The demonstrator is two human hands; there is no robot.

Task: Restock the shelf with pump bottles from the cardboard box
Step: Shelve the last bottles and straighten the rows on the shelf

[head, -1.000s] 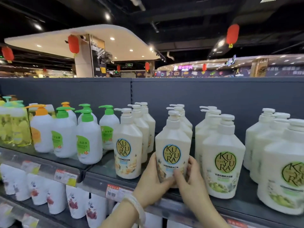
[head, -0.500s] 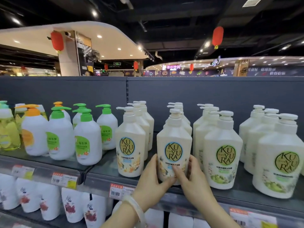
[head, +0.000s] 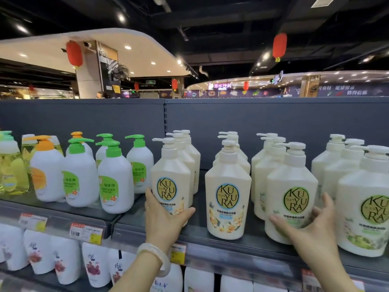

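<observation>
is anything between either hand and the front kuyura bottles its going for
Nothing visible. The left hand already wraps the base of the blue-label Kuyura bottle, and the right hand touches the green-label Kuyura bottle. The middle Kuyura bottle stands untouched between them.

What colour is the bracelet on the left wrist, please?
Pale, milky white, seen in the head view: bracelet.

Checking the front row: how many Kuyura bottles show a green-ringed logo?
2: one green-logo bottle that the right hand touches, another at the far right. Bottles behind them hide their labels.
</observation>
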